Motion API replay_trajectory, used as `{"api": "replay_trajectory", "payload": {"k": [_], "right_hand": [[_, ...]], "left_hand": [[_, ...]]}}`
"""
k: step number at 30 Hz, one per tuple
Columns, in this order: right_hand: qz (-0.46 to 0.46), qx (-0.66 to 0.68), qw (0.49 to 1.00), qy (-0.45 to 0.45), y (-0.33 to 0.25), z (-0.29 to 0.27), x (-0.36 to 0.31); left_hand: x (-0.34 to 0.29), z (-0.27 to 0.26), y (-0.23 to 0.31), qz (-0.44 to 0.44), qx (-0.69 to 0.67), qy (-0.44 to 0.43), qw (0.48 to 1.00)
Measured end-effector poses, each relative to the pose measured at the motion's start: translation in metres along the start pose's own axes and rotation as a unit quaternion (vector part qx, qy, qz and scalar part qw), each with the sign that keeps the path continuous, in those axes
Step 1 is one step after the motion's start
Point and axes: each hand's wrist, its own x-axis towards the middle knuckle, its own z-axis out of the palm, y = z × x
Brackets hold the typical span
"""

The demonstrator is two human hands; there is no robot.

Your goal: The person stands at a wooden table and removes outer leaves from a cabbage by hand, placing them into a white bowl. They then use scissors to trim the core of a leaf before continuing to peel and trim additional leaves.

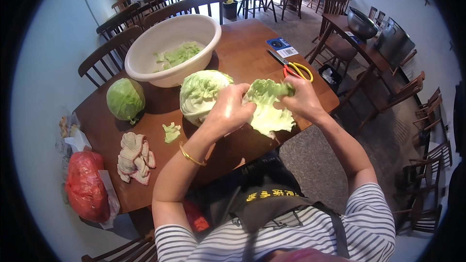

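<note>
A loose, ruffled cabbage leaf (268, 109) hangs between my hands over the table's front right part. My left hand (229, 109) pinches its left side, while my right hand (302, 98) grips its upper right edge. Just left of and behind my left hand sits a pale, partly peeled cabbage head (201, 94). A whole green cabbage (125, 99) stands farther left. Behind them, a large white basin (172, 51) holds torn pieces of cabbage leaf (179, 56). A small leaf scrap (171, 132) lies on the wood left of my left forearm.
Scissors (291, 66) with red and yellow handles lie beyond my right hand, near a blue-and-white card (281, 47). Crumpled work gloves (135, 157) and a red plastic bag (87, 187) are at the left. Chairs (114, 51) line the far side; a metal bowl (362, 23) and pot (394, 42) stand on another table.
</note>
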Motion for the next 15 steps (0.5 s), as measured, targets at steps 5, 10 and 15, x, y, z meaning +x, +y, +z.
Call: {"api": "replay_trajectory", "payload": {"k": [5,10,15], "right_hand": [[0.169,0.284,0.943,-0.028,0.037,-0.034,0.016],[0.225,0.498,0.826,-0.141,0.006,-0.04,0.009],[0.175,0.294,0.925,-0.167,-0.029,-0.025,0.008]], "left_hand": [[-0.003,-0.016,-0.004,0.013,-0.137,-0.042,0.99],[0.0,-0.018,-0.002,-0.062,-0.176,-0.119,0.975],[0.001,-0.015,-0.005,-0.085,-0.173,-0.136,0.972]]}}
